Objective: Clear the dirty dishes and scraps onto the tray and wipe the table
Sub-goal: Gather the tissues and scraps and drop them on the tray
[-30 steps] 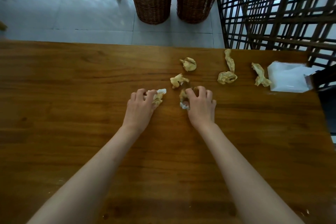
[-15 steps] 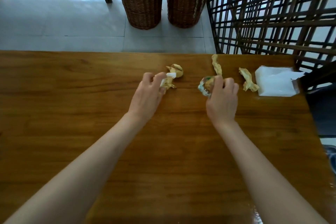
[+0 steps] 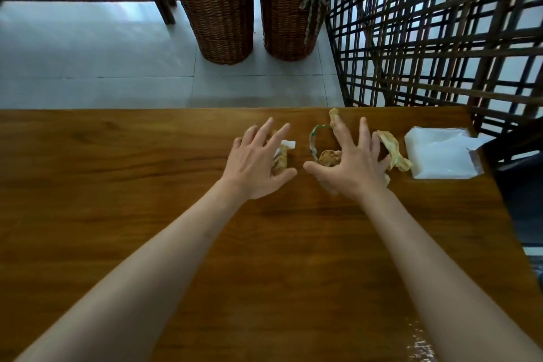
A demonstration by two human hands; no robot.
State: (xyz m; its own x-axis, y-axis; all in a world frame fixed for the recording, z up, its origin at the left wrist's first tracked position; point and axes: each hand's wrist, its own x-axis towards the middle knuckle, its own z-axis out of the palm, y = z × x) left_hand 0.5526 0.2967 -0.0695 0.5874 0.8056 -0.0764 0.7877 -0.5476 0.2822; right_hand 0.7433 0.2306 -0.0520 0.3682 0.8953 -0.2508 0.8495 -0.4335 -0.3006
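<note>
Both hands hang spread over the scraps at the upper middle of the frame, near the far edge of the table [image 3: 147, 214]. The left hand [image 3: 258, 161] has its fingers straight and fanned, nothing in its grip; a crumpled yellowish scrap [image 3: 281, 160] with a white tip peeks out just right of it. The right hand [image 3: 349, 164] is splayed too, thumb out, over a brown wad [image 3: 329, 157], and I cannot quite tell whether the palm touches it. Beside that wad curls a thin clear strip [image 3: 313, 138] with a green edge. A twisted piece [image 3: 333, 116] pokes up behind the fingers, and a long wrinkled ribbon [image 3: 392, 150] lies right of the hand, just beside a clear plastic pack [image 3: 440, 153] of white tissue.

These scraps look feather-light, soft and limp, papery and creased; they should crush easily and gather in a loose fist. Best bet is to pinch each at its bulky middle, or rake several together. The strip looks springy and slick, likely to slide on the glossy wooden table. No tray in view.
</note>
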